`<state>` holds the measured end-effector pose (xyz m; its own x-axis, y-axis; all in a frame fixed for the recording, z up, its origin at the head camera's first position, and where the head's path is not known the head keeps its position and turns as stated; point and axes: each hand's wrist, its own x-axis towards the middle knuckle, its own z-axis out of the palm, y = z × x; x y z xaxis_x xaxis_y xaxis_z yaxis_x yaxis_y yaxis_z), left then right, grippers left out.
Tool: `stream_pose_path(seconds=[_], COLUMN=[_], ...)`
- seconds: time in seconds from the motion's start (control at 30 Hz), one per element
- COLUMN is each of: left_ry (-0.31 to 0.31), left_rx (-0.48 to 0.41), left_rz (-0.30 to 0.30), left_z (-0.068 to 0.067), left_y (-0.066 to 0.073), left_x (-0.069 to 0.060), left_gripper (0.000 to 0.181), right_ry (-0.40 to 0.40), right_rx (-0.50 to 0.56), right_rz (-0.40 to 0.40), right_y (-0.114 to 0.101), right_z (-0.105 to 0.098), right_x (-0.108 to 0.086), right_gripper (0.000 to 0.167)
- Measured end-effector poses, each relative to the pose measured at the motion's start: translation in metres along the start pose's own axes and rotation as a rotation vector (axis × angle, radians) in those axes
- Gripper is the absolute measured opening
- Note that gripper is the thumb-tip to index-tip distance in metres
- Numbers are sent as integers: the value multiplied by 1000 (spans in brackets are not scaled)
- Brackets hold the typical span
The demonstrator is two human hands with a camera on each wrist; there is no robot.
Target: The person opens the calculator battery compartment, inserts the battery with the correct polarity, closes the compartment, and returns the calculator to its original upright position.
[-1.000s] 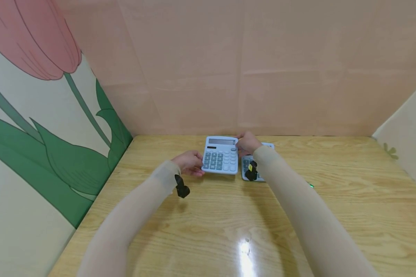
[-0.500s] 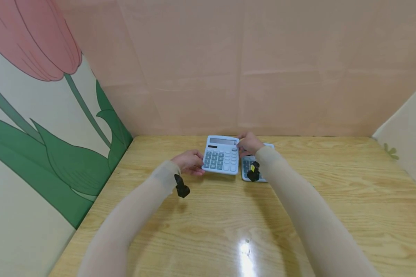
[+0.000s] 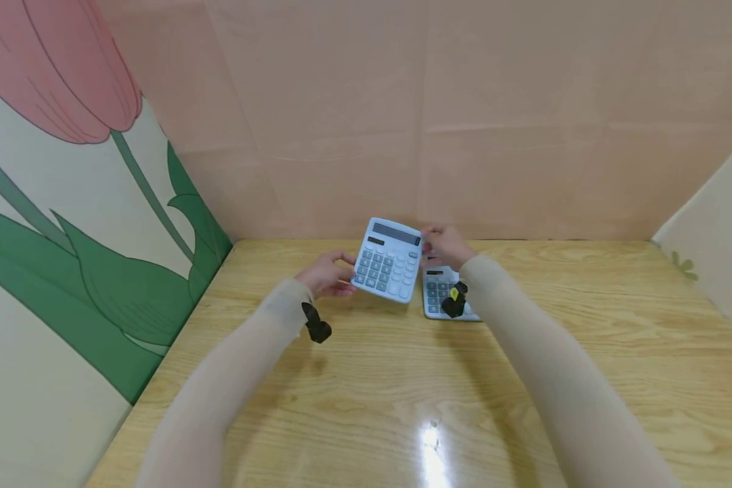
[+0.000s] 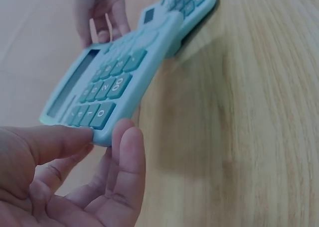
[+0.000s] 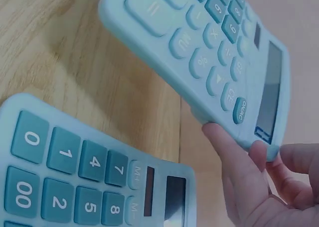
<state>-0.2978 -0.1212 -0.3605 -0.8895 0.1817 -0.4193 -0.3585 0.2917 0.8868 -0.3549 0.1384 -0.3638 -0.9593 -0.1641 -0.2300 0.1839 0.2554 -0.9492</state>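
Observation:
Both hands hold a light blue calculator (image 3: pixel 388 261) raised off the table and tilted, its keys facing up. My left hand (image 3: pixel 329 274) pinches its lower left corner; in the left wrist view the thumb (image 4: pixel 65 143) lies on the front near the 0 key. The upper right corner, beside the display, is gripped by my right hand (image 3: pixel 446 245). A digit shows at the end of the display (image 5: pixel 270 87). A second calculator of the same look (image 3: pixel 434 298) lies on the table just right of the first, partly hidden by my right hand and wrist camera.
The wood-grain table (image 3: pixel 366 393) meets a pinkish backdrop (image 3: pixel 341 135) right behind the calculators. On the left stands a wall panel with a painted tulip (image 3: pixel 67 74). A pale panel (image 3: pixel 720 251) borders the right side. Black wrist cameras (image 3: pixel 317 324) hang below both wrists.
The held calculator has risen and turned clockwise, its top edge now sloping down to the right. Both hands rose slightly with it, and more of the second calculator shows.

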Motion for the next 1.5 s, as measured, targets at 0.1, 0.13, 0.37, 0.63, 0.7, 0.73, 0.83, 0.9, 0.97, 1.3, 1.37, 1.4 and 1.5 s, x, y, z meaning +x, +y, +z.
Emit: stream_pose_path(seconds=[0.1, 0.13, 0.37, 0.63, 0.7, 0.73, 0.83, 0.9, 0.97, 1.3, 1.37, 1.4, 1.5], left_ry=[31, 47, 198, 282, 292, 298, 323, 344, 367, 414, 414, 412, 411], left_rx=[-40, -54, -140, -214, -228, -237, -228, -204, -166, -116, -110, -112, -107], left_rz=[43, 55, 134, 257, 282, 294, 326, 346, 362, 403, 405, 408, 412], left_z=[-1, -1, -1, -2, -1, -1, 0, 1, 1, 5, 6, 6, 7], left_y=[1, 2, 6, 6, 6, 6, 4, 3, 2, 0, 0, -1, -2], left_x=[0, 0, 0, -3, -3, -3, -3, -3, -2, 1, 2, 2, 2], left_gripper=[31, 31, 25, 20, 21, 21, 22, 22, 23, 28, 29, 29, 30], right_ry=[6, 10, 39, 17, 1, -7, -33, -55, -77, -123, -123, -118, -115], right_rx=[74, 93, 156, 242, 266, 277, 312, 325, 326, 281, 275, 269, 266], right_rz=[-24, -31, -75, -102, -89, -83, -61, -54, -46, -10, -5, 0, 2], right_y=[-1, -2, -3, -7, -9, -9, -10, -10, -9, 0, 1, 2, 4], right_z=[-3, -3, -7, -10, -12, -13, -16, -18, -20, -28, -29, -28, -28], right_x=[-1, -1, 0, -6, -7, -7, -6, -6, -6, -4, -4, -3, -3], right_gripper=[36, 36, 29, 13, 12, 12, 9, 7, 6, 15, 16, 15, 15])
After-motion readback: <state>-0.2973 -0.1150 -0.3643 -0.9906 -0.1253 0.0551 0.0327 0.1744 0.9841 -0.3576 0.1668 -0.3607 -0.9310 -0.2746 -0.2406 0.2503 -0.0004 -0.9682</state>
